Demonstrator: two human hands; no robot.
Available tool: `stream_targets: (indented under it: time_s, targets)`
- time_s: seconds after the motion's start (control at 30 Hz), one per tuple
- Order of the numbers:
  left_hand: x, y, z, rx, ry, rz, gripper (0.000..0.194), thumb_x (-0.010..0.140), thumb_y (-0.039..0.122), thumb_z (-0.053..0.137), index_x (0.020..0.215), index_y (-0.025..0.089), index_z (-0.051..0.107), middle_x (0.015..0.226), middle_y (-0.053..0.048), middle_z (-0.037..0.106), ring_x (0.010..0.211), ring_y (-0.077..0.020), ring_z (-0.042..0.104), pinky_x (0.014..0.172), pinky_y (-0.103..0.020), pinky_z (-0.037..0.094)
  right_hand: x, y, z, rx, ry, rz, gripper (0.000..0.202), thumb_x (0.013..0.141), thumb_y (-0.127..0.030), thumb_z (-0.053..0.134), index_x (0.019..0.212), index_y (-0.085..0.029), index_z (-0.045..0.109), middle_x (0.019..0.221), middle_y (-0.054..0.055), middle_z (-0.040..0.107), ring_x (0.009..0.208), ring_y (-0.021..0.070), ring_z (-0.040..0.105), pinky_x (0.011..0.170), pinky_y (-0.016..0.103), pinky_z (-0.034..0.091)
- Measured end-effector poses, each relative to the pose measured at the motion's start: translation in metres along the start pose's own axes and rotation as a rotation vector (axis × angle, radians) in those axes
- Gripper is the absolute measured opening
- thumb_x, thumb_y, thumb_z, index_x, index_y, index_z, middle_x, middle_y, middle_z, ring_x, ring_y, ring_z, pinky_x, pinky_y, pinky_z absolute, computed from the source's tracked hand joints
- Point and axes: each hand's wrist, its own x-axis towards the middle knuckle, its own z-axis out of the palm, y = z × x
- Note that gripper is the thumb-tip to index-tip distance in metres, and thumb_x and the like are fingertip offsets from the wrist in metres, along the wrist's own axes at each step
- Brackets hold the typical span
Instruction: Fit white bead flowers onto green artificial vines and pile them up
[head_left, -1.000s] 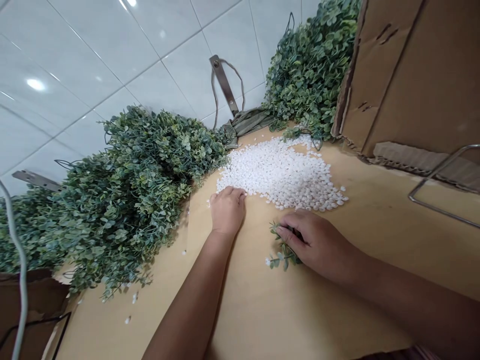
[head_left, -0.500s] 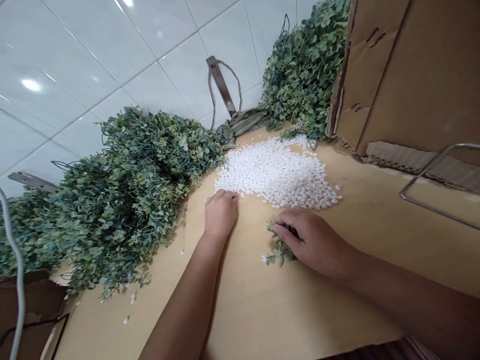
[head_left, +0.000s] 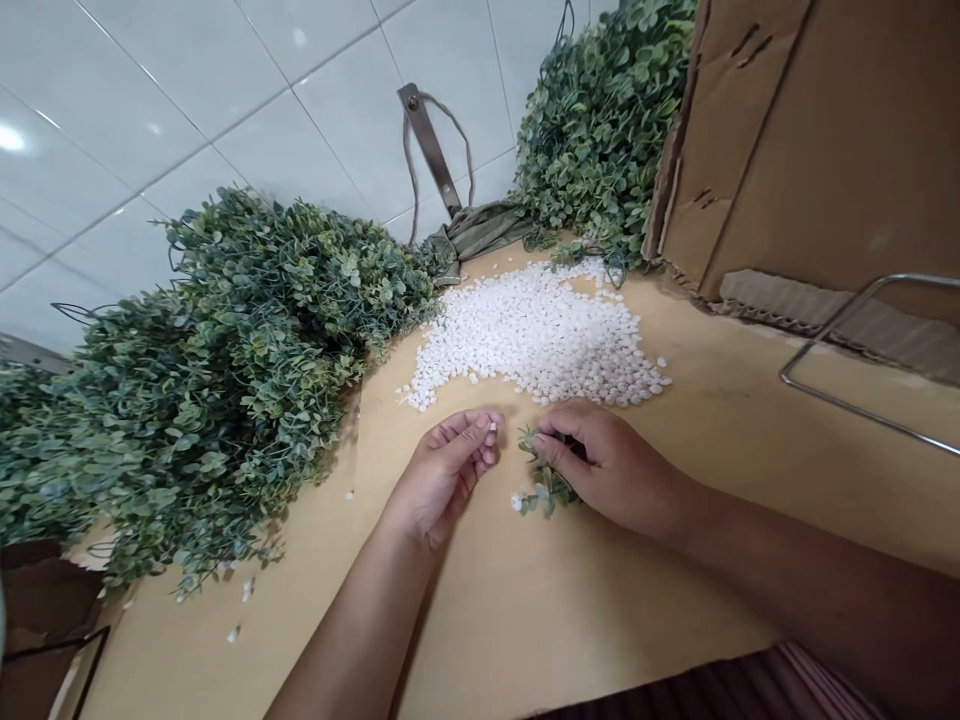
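My left hand (head_left: 450, 465) is turned partly palm up, thumb and forefinger pinched on a tiny white piece (head_left: 493, 427), which looks like one from the pile. Close by on the right, my right hand (head_left: 596, 450) is closed around a sprig of green leaves (head_left: 549, 490); part of the stem is hidden under the fingers. A white bud-like piece (head_left: 517, 502) shows at the sprig's lower left tip. Just beyond both hands lies a spread pile of small white pieces (head_left: 540, 330) on the tan board (head_left: 480, 610).
Bunched leafy greenery (head_left: 247, 380) fills the left side, and another bunch (head_left: 607, 130) stands at the back right. A cardboard box (head_left: 840, 150) is on the right, with a bent metal wire (head_left: 814, 350) before it. Behind the pile, a metal strap (head_left: 429, 145) leans on the tiled wall.
My left hand has come away from the pile's near edge toward the sprig and turned over, a white piece now in its pinch. My right hand still holds the sprig, nearly unmoved.
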Motion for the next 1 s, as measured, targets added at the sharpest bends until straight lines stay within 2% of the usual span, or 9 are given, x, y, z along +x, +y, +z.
stream_targets:
  time_s: [0.13,0.27,0.47,0.63,0.8,1.0]
  targets:
    - [0.0017,-0.0057,0.0023,-0.002,-0.024,-0.021,0.024,0.054,0.026,0.081,0.069,0.012,0.069,0.057,0.002,0.059,0.050,-0.0035,0.050,0.052,-0.015,0.043,-0.0007,-0.0016,-0.0006,0.038,0.000,-0.008,0.021,0.082,-0.019,0.046,0.060,-0.018,0.048,0.061,0.001,0.050,0.065,0.0154,0.048,0.061,0.027,0.037]
    - [0.0058,-0.0087,0.0037,0.001,-0.016,-0.028,0.027,0.048,0.022,0.083,0.069,0.013,0.069,0.056,0.002,0.062,0.050,-0.0042,0.053,0.053,-0.016,0.045,-0.0008,-0.0028,-0.0003,0.063,0.013,-0.019,0.020,0.079,-0.018,0.046,0.059,-0.018,0.047,0.059,0.001,0.050,0.063,0.0148,0.048,0.060,0.027,0.037]
    - [0.0063,-0.0077,0.0031,0.057,-0.056,-0.036,0.024,0.054,0.023,0.080,0.075,0.013,0.072,0.065,-0.002,0.068,0.056,-0.0067,0.059,0.058,-0.018,0.047,-0.0010,-0.0037,0.0000,0.062,0.011,0.003,0.019,0.079,-0.016,0.045,0.061,-0.017,0.051,0.060,0.001,0.052,0.062,0.0145,0.048,0.061,0.027,0.038]
    - [0.0050,-0.0040,0.0011,0.103,-0.046,-0.039,0.024,0.054,0.022,0.079,0.076,0.014,0.072,0.070,-0.004,0.071,0.060,-0.0099,0.062,0.061,-0.022,0.049,-0.0015,-0.0048,-0.0010,0.035,0.016,0.017,0.020,0.079,-0.018,0.045,0.061,-0.017,0.051,0.061,0.001,0.051,0.062,0.0147,0.048,0.060,0.027,0.038]
    - [0.0055,-0.0053,0.0010,0.155,-0.050,0.012,0.024,0.050,0.024,0.081,0.069,0.014,0.071,0.062,-0.003,0.069,0.055,-0.0103,0.060,0.056,-0.022,0.048,-0.0023,-0.0060,-0.0026,0.032,0.013,-0.016,0.019,0.079,-0.017,0.045,0.061,-0.017,0.051,0.060,0.001,0.051,0.063,0.0150,0.048,0.061,0.027,0.038]
    - [0.0065,-0.0080,0.0032,0.187,-0.104,0.071,0.020,0.052,0.025,0.081,0.066,0.014,0.070,0.053,0.001,0.064,0.050,-0.0072,0.055,0.053,-0.019,0.043,-0.0024,-0.0072,-0.0029,0.084,0.027,-0.036,0.019,0.078,-0.016,0.046,0.060,-0.017,0.051,0.060,0.002,0.053,0.065,0.0150,0.049,0.063,0.028,0.039]
